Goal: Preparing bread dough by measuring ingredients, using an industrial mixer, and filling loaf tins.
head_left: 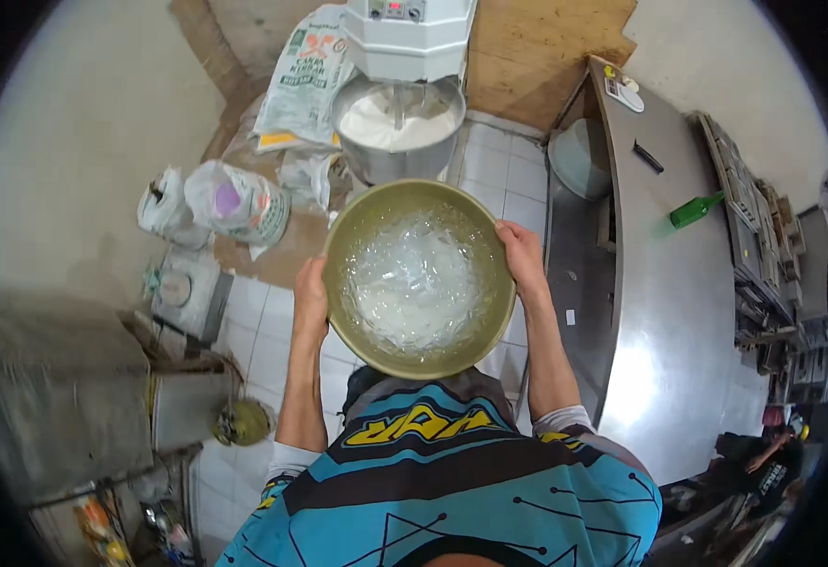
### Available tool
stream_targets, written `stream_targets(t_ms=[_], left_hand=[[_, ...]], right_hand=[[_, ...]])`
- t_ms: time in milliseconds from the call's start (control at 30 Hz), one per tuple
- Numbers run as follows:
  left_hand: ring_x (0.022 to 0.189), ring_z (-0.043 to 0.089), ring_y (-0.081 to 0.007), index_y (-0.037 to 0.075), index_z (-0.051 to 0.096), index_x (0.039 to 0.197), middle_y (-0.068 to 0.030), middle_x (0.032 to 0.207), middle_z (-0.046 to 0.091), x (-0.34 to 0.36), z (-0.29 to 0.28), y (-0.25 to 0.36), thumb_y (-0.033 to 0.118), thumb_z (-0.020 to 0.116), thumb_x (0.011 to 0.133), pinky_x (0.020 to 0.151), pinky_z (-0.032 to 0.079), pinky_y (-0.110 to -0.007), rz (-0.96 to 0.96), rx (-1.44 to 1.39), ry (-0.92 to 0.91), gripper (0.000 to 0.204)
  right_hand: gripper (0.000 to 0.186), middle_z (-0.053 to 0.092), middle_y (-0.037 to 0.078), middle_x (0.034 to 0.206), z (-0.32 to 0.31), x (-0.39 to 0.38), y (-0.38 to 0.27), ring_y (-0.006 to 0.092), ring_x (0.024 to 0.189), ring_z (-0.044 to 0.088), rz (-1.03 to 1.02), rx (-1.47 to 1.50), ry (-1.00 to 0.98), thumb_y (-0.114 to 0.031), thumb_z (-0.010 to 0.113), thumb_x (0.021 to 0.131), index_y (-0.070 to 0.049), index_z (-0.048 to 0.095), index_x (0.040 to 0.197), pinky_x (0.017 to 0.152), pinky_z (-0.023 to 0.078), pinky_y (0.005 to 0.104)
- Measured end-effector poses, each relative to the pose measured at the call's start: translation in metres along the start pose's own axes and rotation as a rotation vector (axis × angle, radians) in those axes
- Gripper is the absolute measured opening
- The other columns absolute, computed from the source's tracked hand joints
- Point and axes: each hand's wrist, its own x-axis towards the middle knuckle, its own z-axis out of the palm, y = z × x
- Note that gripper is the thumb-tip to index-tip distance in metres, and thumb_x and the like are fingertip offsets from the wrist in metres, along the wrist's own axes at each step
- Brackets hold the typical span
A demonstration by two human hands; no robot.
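Note:
Held in front of my body is a wide olive-green basin (421, 367). Inside it lies a clear, glistening mass (419, 283) that looks like water with ice pieces. My left hand (311, 295) grips the basin's left side, its fingers mostly hidden under the wall. On the opposite side, my right hand (523, 253) is closed round the upper right rim. Just beyond the basin stands a floor mixer with a white head (409, 52). Its steel bowl (397, 163) holds white powder like flour, with a metal tool reaching down into it.
Flour sacks (302, 90) lean left of the mixer, near an opened bag (234, 203) with a purple object on top. Along the right runs a long steel table (664, 312) bearing a green bottle (696, 210) and a small scale (624, 94). Another person (764, 463) is at the far right.

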Motion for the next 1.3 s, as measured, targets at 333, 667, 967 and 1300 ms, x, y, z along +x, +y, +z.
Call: stream_targets(t_ms=[333,667,967,1300], left_hand=[[0.094,0.057,-0.0149,0.0,0.059,0.11,-0.0065,0.102,0.061,0.188,0.003,0.025,0.031,0.046,0.097,0.084,0.044,-0.029,-0.095,0.021,-0.176,0.036],[0.102,0.054,-0.0156,0.001,0.059,0.113,-0.0076,0.108,0.06,0.316,0.031,0.019,0.031,0.044,0.097,0.091,0.041,-0.03,-0.205,0.054,-0.174,0.037],[0.1,0.057,-0.0174,0.002,0.059,0.115,-0.0081,0.109,0.061,0.399,0.037,-0.01,0.031,0.043,0.098,0.09,0.043,-0.032,-0.412,-0.023,-0.321,0.037],[0.091,0.06,-0.017,0.001,0.061,0.111,-0.0085,0.104,0.064,0.444,0.046,-0.004,0.029,0.042,0.097,0.083,0.047,-0.03,-0.511,-0.037,-0.419,0.037]], right_hand=[[0.032,0.067,0.003,0.09,0.065,0.122,-0.038,0.0088,0.077,0.058,0.002,0.018,0.12,-0.021,0.056,0.094,0.005,0.065,0.109,0.072,0.046,0.0231],[0.03,0.066,0.001,0.086,0.102,0.234,-0.05,0.0075,0.073,0.056,0.028,0.0,0.137,-0.021,0.055,0.095,0.004,0.066,0.107,0.068,0.046,0.0234],[0.028,0.066,0.001,0.084,0.119,0.289,-0.045,0.008,0.073,0.056,0.13,-0.12,0.232,-0.021,0.056,0.094,0.004,0.068,0.103,0.068,0.046,0.0245],[0.031,0.067,0.004,0.086,0.13,0.283,-0.053,0.0108,0.075,0.058,0.255,-0.203,0.34,-0.021,0.058,0.093,0.006,0.067,0.106,0.07,0.047,0.0266]])
